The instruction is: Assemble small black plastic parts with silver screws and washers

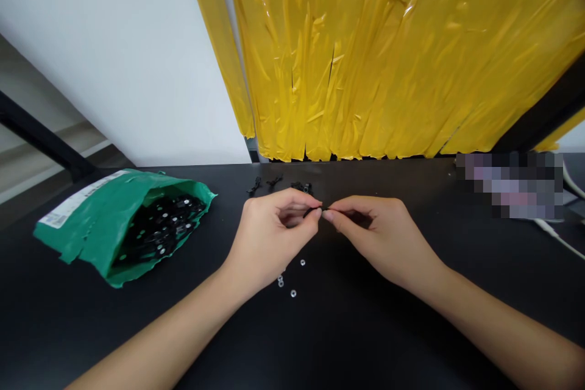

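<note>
My left hand (278,228) and my right hand (379,228) meet at the middle of the view, fingertips nearly touching. Both pinch a small black piece (325,208), mostly covered by the fingers, so its shape is unclear. Just beyond my left hand, small black coiled parts (275,181) lie on the dark table. Several small silvery rings, among them one ring (293,294), lie on the near side of my left hand.
A torn green bag (86,219) full of black parts with pale round pieces lies open at the left. On the black table (365,329), a pixelated object (514,186) and a white cable (560,239) are at the right. Yellow film (388,61) hangs behind.
</note>
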`<state>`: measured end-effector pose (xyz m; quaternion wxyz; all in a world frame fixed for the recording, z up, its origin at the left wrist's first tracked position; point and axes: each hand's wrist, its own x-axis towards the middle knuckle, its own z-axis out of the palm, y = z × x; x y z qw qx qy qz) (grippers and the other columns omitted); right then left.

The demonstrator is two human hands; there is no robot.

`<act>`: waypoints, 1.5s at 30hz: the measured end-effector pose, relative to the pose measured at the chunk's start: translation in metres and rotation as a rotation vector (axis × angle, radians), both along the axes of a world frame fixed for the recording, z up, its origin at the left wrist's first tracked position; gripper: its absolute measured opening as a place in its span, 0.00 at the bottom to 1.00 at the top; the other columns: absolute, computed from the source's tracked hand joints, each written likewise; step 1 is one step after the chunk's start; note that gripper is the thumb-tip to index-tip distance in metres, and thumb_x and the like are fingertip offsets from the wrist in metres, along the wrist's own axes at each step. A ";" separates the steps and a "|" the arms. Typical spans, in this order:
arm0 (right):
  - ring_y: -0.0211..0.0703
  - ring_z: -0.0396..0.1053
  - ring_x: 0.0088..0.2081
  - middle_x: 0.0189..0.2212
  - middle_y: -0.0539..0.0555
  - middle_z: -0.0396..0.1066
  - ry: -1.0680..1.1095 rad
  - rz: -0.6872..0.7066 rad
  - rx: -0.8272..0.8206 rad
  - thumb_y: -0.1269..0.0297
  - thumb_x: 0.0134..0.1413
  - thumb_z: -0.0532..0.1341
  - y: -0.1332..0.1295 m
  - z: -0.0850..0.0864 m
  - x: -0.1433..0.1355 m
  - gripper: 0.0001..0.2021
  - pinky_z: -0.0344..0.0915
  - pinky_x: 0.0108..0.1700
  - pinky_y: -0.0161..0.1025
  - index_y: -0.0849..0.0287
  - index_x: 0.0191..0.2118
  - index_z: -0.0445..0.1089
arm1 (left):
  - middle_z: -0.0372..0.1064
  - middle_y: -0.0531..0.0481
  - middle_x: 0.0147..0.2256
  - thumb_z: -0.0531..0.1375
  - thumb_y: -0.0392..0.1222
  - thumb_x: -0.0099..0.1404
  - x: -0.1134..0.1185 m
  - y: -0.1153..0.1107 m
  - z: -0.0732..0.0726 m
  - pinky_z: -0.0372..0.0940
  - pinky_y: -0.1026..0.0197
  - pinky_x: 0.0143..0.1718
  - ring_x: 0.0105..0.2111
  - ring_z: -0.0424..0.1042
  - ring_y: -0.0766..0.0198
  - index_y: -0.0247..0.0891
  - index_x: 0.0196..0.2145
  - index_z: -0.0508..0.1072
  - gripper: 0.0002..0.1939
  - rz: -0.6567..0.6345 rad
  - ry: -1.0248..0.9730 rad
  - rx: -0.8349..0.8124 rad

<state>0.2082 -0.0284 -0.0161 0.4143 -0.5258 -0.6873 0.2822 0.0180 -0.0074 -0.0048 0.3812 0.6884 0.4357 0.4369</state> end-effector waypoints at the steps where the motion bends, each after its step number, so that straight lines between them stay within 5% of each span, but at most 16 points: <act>1: 0.46 0.78 0.36 0.34 0.47 0.84 0.000 -0.004 0.001 0.61 0.64 0.66 0.000 0.000 0.000 0.07 0.68 0.37 0.40 0.51 0.37 0.83 | 0.84 0.51 0.34 0.67 0.36 0.63 0.000 0.000 0.000 0.75 0.70 0.35 0.34 0.84 0.64 0.37 0.37 0.83 0.04 -0.006 0.000 -0.002; 14: 0.42 0.75 0.34 0.31 0.47 0.81 -0.062 0.054 0.038 0.61 0.68 0.63 0.002 0.002 0.005 0.10 0.64 0.36 0.39 0.53 0.36 0.81 | 0.84 0.51 0.35 0.69 0.36 0.62 -0.003 0.005 0.000 0.74 0.72 0.36 0.36 0.84 0.65 0.37 0.36 0.82 0.04 -0.039 -0.034 -0.036; 20: 0.40 0.71 0.31 0.28 0.47 0.78 -0.026 0.045 -0.002 0.61 0.67 0.62 0.002 0.004 0.005 0.11 0.62 0.33 0.37 0.54 0.34 0.79 | 0.85 0.51 0.40 0.68 0.34 0.63 -0.002 0.003 -0.004 0.76 0.70 0.39 0.39 0.84 0.65 0.41 0.52 0.76 0.19 -0.058 -0.123 -0.076; 25: 0.38 0.68 0.28 0.25 0.47 0.74 0.074 0.026 -0.075 0.60 0.65 0.63 0.000 0.005 0.003 0.11 0.62 0.30 0.35 0.55 0.33 0.79 | 0.84 0.49 0.43 0.69 0.33 0.63 -0.001 0.003 -0.006 0.76 0.70 0.44 0.44 0.83 0.64 0.39 0.45 0.79 0.12 -0.096 -0.131 -0.069; 34: 0.35 0.68 0.28 0.24 0.46 0.73 0.238 0.073 -0.160 0.60 0.64 0.66 0.002 0.008 0.006 0.10 0.63 0.31 0.33 0.57 0.32 0.79 | 0.81 0.48 0.50 0.65 0.48 0.72 -0.014 0.012 0.002 0.80 0.60 0.47 0.52 0.80 0.56 0.43 0.46 0.84 0.10 -0.352 -0.303 -0.249; 45: 0.36 0.68 0.29 0.27 0.47 0.74 0.225 0.145 -0.136 0.62 0.66 0.63 0.000 0.004 0.001 0.11 0.64 0.33 0.34 0.57 0.33 0.79 | 0.83 0.52 0.35 0.76 0.40 0.59 -0.003 0.010 -0.001 0.74 0.70 0.38 0.35 0.81 0.68 0.38 0.35 0.80 0.10 -0.170 -0.216 -0.168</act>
